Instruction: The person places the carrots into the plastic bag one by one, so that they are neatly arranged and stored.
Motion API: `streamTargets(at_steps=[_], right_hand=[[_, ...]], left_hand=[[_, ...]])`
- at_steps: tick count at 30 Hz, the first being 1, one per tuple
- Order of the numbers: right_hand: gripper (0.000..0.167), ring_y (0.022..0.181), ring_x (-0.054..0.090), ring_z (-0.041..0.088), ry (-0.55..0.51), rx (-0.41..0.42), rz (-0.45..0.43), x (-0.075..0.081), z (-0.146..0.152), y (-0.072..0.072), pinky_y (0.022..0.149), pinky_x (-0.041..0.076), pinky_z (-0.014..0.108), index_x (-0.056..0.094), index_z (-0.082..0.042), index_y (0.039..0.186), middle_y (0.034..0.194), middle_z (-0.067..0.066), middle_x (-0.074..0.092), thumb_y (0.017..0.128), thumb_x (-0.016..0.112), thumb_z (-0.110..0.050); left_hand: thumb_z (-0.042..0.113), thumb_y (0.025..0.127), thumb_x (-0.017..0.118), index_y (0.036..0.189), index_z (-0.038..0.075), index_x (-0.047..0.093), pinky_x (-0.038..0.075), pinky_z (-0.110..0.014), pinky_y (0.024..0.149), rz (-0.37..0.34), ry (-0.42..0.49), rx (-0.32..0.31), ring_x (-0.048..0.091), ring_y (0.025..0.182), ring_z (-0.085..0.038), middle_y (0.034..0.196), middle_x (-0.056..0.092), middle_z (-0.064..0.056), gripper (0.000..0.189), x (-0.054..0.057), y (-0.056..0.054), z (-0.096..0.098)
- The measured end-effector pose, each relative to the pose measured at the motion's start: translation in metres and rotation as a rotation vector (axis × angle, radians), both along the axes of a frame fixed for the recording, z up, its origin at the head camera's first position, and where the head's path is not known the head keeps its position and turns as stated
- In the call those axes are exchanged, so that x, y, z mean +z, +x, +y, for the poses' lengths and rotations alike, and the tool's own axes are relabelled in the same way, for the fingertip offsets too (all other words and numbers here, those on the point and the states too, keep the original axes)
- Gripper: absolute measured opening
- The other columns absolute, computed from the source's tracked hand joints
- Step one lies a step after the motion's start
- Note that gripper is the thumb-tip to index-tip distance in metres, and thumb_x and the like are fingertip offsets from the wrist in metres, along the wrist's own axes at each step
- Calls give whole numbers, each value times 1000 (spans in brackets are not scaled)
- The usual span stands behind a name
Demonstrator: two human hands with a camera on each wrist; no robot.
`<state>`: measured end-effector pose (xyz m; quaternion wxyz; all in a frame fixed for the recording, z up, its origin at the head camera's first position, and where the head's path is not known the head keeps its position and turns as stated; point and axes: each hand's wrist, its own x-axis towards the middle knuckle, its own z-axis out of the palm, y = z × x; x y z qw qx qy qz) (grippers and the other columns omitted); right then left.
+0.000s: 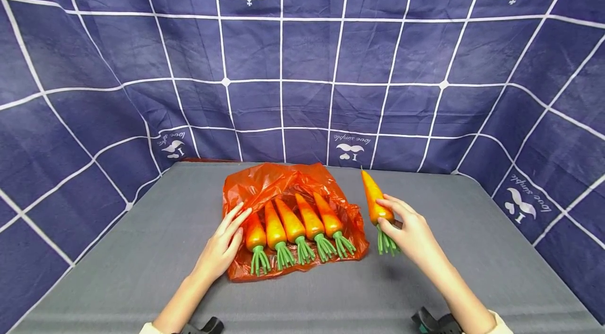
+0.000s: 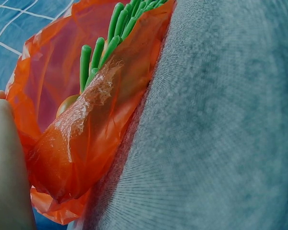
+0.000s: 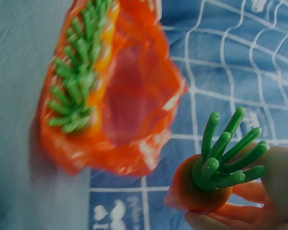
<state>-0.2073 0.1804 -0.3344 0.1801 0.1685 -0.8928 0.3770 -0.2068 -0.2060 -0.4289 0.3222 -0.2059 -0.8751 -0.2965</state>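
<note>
Several orange carrots (image 1: 293, 222) with green stem tops lie side by side in a thin red plastic bag (image 1: 264, 179), their stems toward me. At the bag's left side, my left hand (image 1: 221, 247) touches the plastic with its fingers extended, near the leftmost carrot. One more carrot (image 1: 375, 197) is apart from the others, right of the bag, tip pointing away. My right hand (image 1: 410, 226) grips this carrot near its thick end between thumb and fingers. In the right wrist view its green stems (image 3: 230, 153) face the camera. Loose plastic partly covers the carrots in the left wrist view.
A grey cloth-covered table (image 1: 142, 229) lies under everything. Dark blue fabric (image 1: 312, 50) with white grid lines rises behind it and at both sides. Black wrist devices (image 1: 203, 326) show at the bottom edge.
</note>
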Motion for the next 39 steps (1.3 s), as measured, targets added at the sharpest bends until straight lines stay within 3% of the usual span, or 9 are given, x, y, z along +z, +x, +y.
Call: streamTargets(at_steps=[10, 21, 27, 30, 35, 39], right_hand=[[36, 102, 60, 16, -22, 139, 140, 12, -19, 33, 78, 51, 29, 64, -12, 112, 123, 9, 58, 77, 67, -1], [40, 105, 58, 13, 20, 242, 158, 5, -34, 49, 79, 51, 23, 63, -14, 113, 124, 6, 57, 76, 68, -2], [40, 106, 59, 18, 76, 260, 186, 0, -41, 54, 87, 42, 10, 64, -18, 111, 124, 2, 58, 74, 70, -7], [39, 106, 59, 19, 116, 268, 205, -5, -45, 54, 88, 43, 14, 64, -20, 111, 123, 0, 59, 73, 70, -8], [39, 105, 59, 20, 169, 268, 213, -17, -53, 49, 83, 50, 31, 64, -19, 110, 122, 1, 59, 73, 70, -9], [37, 106, 59, 20, 209, 259, 177, -27, -61, 42, 84, 49, 34, 64, -19, 111, 124, 1, 58, 75, 69, -12]], left_hand=[[0, 86, 54, 133, 23, 47, 14, -2, 101, -5, 11, -9, 42, 125, -18, 139, 42, -11, 53, 0, 0, 1], [-3, 84, 54, 132, 21, 48, 14, -3, 102, 22, 20, -17, 42, 124, -20, 139, 43, -12, 54, -1, -1, 1], [-5, 83, 54, 132, 20, 49, 15, -3, 103, 43, 18, -21, 40, 126, -15, 138, 43, -12, 55, -1, -2, 0], [-3, 84, 54, 132, 20, 48, 14, -4, 103, 34, 11, -21, 41, 126, -16, 138, 43, -12, 54, 0, -1, 0], [2, 87, 53, 134, 23, 46, 13, -3, 102, -26, -5, -10, 39, 128, -15, 141, 40, -9, 51, 1, 1, 0], [2, 87, 53, 134, 23, 46, 12, -3, 101, -21, -7, -4, 42, 125, -21, 140, 40, -9, 52, 1, 0, 0]])
